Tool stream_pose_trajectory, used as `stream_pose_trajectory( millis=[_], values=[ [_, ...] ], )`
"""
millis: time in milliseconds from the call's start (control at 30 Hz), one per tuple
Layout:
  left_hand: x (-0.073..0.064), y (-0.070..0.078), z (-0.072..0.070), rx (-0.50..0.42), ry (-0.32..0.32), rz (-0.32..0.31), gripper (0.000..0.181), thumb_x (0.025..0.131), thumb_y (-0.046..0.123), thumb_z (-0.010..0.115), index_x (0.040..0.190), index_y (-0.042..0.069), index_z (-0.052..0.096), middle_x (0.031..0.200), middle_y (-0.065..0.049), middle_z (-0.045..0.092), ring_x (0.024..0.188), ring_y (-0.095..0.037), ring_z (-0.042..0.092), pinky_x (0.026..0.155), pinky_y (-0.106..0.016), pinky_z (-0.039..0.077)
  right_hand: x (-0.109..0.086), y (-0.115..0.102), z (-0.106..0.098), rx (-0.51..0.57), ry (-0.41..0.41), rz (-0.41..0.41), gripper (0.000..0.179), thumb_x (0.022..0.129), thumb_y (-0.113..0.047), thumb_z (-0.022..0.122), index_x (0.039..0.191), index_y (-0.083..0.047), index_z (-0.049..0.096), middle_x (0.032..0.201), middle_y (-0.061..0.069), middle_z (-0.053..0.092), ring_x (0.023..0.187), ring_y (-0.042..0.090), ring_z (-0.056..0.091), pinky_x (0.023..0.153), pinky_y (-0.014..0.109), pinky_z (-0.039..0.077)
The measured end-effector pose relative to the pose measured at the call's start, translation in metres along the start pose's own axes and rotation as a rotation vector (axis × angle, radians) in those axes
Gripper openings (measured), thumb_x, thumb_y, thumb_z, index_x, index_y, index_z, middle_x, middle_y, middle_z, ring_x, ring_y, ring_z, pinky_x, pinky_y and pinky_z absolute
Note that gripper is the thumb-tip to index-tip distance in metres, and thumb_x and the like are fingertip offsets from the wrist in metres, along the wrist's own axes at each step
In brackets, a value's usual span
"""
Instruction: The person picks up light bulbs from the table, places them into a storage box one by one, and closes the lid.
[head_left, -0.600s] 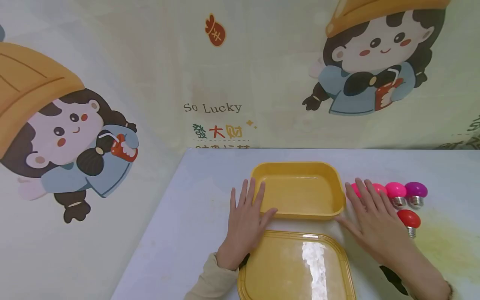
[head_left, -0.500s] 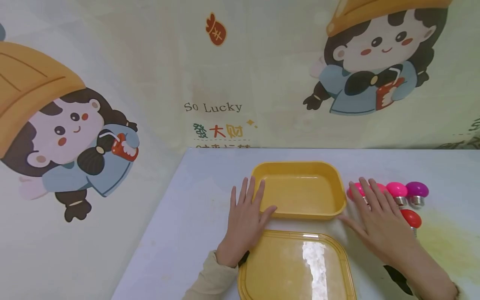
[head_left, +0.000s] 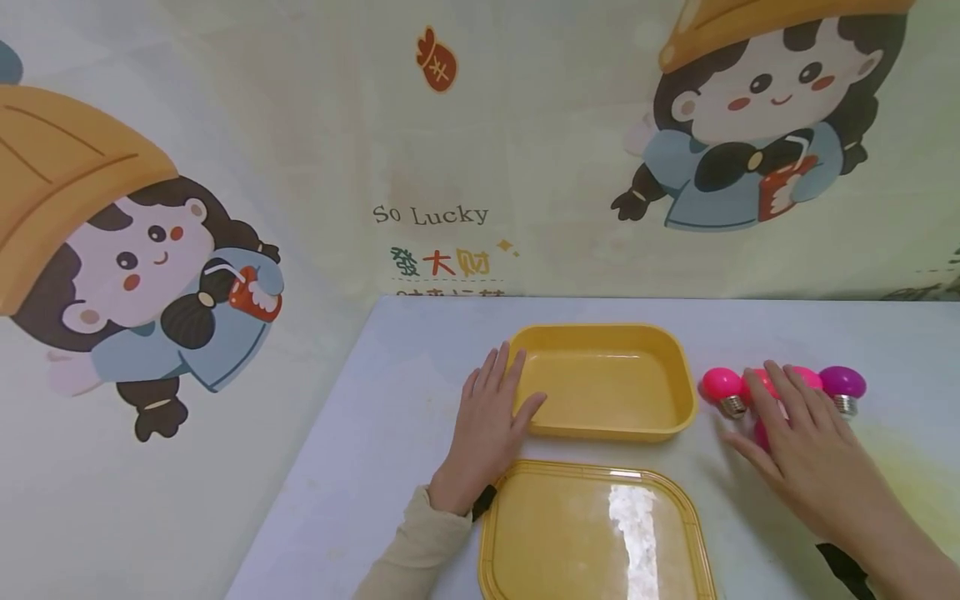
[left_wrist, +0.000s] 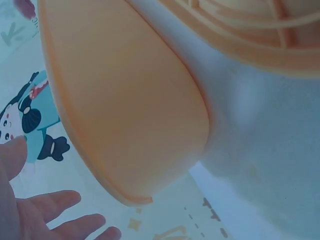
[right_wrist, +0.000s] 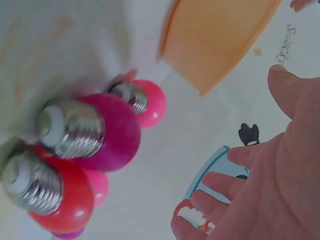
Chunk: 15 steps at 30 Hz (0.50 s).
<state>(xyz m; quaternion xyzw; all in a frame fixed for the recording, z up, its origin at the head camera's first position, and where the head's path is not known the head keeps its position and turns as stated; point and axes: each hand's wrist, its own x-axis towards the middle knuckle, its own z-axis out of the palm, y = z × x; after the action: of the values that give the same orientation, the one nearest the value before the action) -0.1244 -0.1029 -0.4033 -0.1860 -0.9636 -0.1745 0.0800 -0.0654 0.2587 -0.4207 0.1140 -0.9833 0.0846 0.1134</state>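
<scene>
My left hand has its fingers extended at the left rim of a deep yellow plastic box. In the left wrist view, these fingers are spread beside the box wall. Over a group of light bulbs reaches my right hand, loosely extended and holding nothing. A pink bulb and a purple bulb show at either end of the back row; the fingers partly cover others between them. The right wrist view shows a red bulb beside a magenta bulb, their metal bases toward the camera.
In front of the box lies a shallow, glossy yellow lid on the white table. Behind the table hangs a cloth printed with cartoon figures.
My right hand has moved rightward from beside the box, uncovering the leftmost pink bulb and hiding the red one in the head view. The left hand has shifted slightly away from me.
</scene>
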Motion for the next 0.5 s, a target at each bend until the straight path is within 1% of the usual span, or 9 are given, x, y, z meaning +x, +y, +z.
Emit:
stream_pose_trajectory(
  millis=[100,233,333,433,500],
  values=[
    [0.002,-0.003,-0.001,-0.09,0.023,-0.005,0.067,0.104,0.053,0.036,0.157,0.014,0.028,0.164,-0.009,0.021,0.151,-0.027,0.021,0.12,-0.05,0.023,-0.001,0.003,0.0,0.004,-0.018,0.022,0.103,0.087,-0.044,0.072,0.159,-0.003,0.009,0.16,0.028,0.009,0.148,0.046,0.003,0.115,0.059,-0.008],
    [0.005,-0.005,-0.001,-0.201,0.065,-0.017,0.064,0.104,0.051,0.039,0.156,0.013,0.032,0.162,-0.01,0.025,0.149,-0.028,0.026,0.118,-0.05,0.028,-0.001,0.008,0.0,0.013,-0.025,0.035,0.102,0.087,-0.039,0.072,0.158,0.0,0.01,0.159,0.03,0.009,0.146,0.048,0.006,0.114,0.061,-0.005],
    [0.007,-0.008,0.0,-0.227,0.081,-0.031,0.063,0.104,0.05,0.042,0.155,0.014,0.034,0.161,-0.01,0.028,0.147,-0.028,0.03,0.117,-0.048,0.032,0.001,0.011,0.0,0.019,-0.033,0.058,0.103,0.085,-0.036,0.076,0.156,0.003,0.013,0.155,0.033,0.014,0.143,0.05,0.011,0.111,0.068,0.008],
    [0.009,-0.01,0.0,-0.245,0.091,-0.047,0.061,0.104,0.048,0.044,0.154,0.015,0.036,0.16,-0.009,0.031,0.145,-0.028,0.033,0.115,-0.048,0.034,0.003,0.014,0.0,0.019,-0.056,0.098,0.109,0.08,-0.034,0.081,0.156,0.004,0.013,0.15,0.037,0.018,0.138,0.054,0.015,0.1,0.076,0.021],
    [0.01,-0.013,0.001,-0.264,0.099,-0.058,0.059,0.104,0.047,0.046,0.154,0.015,0.038,0.159,-0.008,0.033,0.144,-0.028,0.035,0.115,-0.047,0.035,0.004,0.017,0.0,0.022,-0.067,0.118,0.11,0.077,-0.031,0.084,0.155,0.006,0.015,0.147,0.038,0.02,0.135,0.055,0.018,0.095,0.077,0.026]
  ],
)
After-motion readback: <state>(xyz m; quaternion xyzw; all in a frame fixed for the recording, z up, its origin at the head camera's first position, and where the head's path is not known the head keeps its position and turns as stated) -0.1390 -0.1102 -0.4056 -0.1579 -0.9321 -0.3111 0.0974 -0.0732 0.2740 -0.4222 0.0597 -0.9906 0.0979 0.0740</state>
